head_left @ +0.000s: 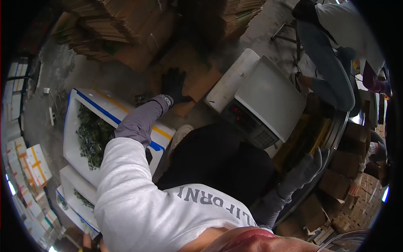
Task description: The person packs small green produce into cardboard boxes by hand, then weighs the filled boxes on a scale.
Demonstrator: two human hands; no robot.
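Observation:
My left hand [173,85], in a black glove, reaches forward with fingers spread over a brown cardboard piece [202,84] on the floor. Its thumb lies right at the cardboard's near edge. Off to the right, my right hand [308,168] in a grey glove has its fingers stretched out, nothing visible in them. Close beside it are a yellowish box [308,134] and a metal rim [339,133]. Between my hands stands a digital scale [270,96] with a bare plate and red lit digits. A white foam box [105,103] holding green leafy produce [90,136] is under my left forearm.
Stacks of flattened cardboard [113,27] rise ahead. A white foam block [235,75] sits against the scale. More foam boxes [37,164] line the left. At right are a person's leg [325,54] and several brown cartons [346,164].

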